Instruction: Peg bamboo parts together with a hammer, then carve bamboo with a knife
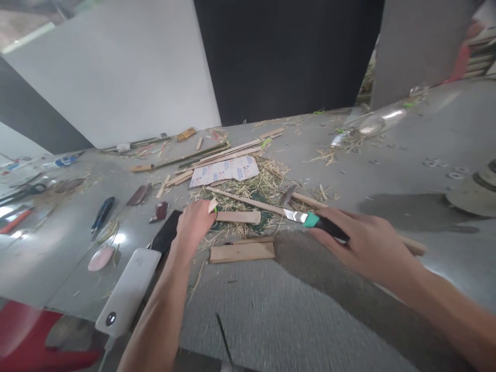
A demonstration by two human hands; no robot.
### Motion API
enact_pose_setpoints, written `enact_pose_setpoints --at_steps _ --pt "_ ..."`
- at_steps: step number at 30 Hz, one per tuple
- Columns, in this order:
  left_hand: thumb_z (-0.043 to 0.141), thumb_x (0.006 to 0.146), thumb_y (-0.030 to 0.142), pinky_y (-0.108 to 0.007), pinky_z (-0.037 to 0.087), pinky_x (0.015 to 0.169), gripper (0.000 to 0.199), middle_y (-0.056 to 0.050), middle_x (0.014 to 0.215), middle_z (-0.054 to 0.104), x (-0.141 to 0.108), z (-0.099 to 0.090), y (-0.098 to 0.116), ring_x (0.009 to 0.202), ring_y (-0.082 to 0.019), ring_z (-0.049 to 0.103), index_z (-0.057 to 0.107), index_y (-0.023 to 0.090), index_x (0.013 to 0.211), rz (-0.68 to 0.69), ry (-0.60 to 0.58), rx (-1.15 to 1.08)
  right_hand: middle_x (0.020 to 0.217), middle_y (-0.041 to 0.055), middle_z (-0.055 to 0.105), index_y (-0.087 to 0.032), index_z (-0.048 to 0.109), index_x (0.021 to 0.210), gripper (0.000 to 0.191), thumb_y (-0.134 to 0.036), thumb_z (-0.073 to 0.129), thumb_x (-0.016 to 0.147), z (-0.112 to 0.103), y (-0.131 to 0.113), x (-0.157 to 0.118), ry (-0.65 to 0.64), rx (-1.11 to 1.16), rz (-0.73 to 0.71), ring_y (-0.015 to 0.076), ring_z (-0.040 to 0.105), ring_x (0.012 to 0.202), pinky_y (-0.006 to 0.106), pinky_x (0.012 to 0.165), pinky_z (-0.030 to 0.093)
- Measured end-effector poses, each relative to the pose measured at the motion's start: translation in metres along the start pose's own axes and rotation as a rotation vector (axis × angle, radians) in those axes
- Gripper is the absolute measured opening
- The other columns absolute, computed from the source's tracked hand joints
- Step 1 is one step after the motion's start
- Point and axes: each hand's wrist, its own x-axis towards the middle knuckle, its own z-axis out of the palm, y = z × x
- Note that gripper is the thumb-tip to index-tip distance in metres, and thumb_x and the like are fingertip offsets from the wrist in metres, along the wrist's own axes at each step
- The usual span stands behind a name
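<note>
My left hand (197,222) pinches the strip (238,217) by its end near the shavings (271,173) and my right hand (360,237) grips the knife (316,222), whose left-pointing blade (294,215) could cut me if the strip rolls.

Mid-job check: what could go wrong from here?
The utility knife in the right hand has its blade bared toward the left hand's side, so a slip might cut that hand. The bamboo strip in the left hand is over loose shavings, so it could shift if pressed down.
</note>
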Motion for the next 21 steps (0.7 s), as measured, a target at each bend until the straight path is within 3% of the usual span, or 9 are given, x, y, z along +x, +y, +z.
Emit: enact_pose_setpoints --at_steps 8,12,15,17,18,21 --pt "0.060 0.092 0.028 -0.041 0.054 0.078 0.020 -0.020 0.099 0.077 0.003 0.009 0.000 0.099 -0.038 0.075 0.077 0.018 0.093 -0.045 0.021 0.025 0.094 0.0041 0.074 -0.026 0.069 0.110 0.033 -0.052 0.050 0.107 0.014 0.008 -0.001 -0.249 -0.090 0.145 0.0253 0.068 0.068 0.028 0.051 0.024" --pt "0.059 0.091 0.025 -0.034 0.050 0.072 0.018 -0.017 0.088 0.076 0.001 -0.002 0.004 0.089 -0.032 0.074 0.075 0.017 0.087 -0.026 0.102 -0.035 0.090 0.0062 0.073 -0.023 0.070 0.109 0.034 -0.052 0.054 0.105 0.020 0.011 -0.002 -0.263 -0.114 0.177 0.0235 0.064 0.064 0.029 0.051 0.022" --pt "0.053 0.097 0.030 -0.030 0.047 0.066 0.024 -0.011 0.085 0.075 -0.010 -0.012 0.019 0.077 -0.024 0.070 0.073 0.018 0.091 0.072 0.148 -0.149 0.096 0.0065 0.072 -0.022 0.069 0.104 0.028 -0.047 0.057 0.105 0.019 0.010 -0.002 -0.235 -0.091 0.160 0.0232 0.064 0.068 0.030 0.053 0.031" --pt "0.052 0.100 0.036 -0.026 0.044 0.061 0.027 -0.004 0.083 0.075 -0.022 -0.013 0.034 0.065 -0.016 0.063 0.072 0.021 0.089 0.218 0.082 -0.287 0.103 0.0086 0.070 -0.020 0.067 0.100 0.023 -0.042 0.061 0.104 0.017 0.006 -0.001 -0.146 -0.054 0.102 0.0265 0.066 0.084 0.035 0.064 0.043" --pt "0.056 0.098 0.035 -0.025 0.042 0.058 0.025 -0.003 0.081 0.073 -0.028 -0.011 0.042 0.061 -0.014 0.059 0.071 0.020 0.086 0.339 -0.006 -0.454 0.107 0.0097 0.070 -0.019 0.067 0.102 0.021 -0.039 0.062 0.103 0.015 0.002 0.000 -0.091 -0.023 0.069 0.0284 0.066 0.094 0.039 0.074 0.047" --pt "0.061 0.095 0.032 -0.022 0.038 0.055 0.019 0.001 0.071 0.067 -0.047 -0.002 0.065 0.057 -0.012 0.054 0.068 0.019 0.083 0.539 -0.269 -0.732 0.125 0.0110 0.066 -0.019 0.062 0.123 0.023 -0.032 0.061 0.105 0.008 -0.013 0.003 0.004 0.155 -0.003 0.0288 0.061 0.116 0.045 0.094 0.046"
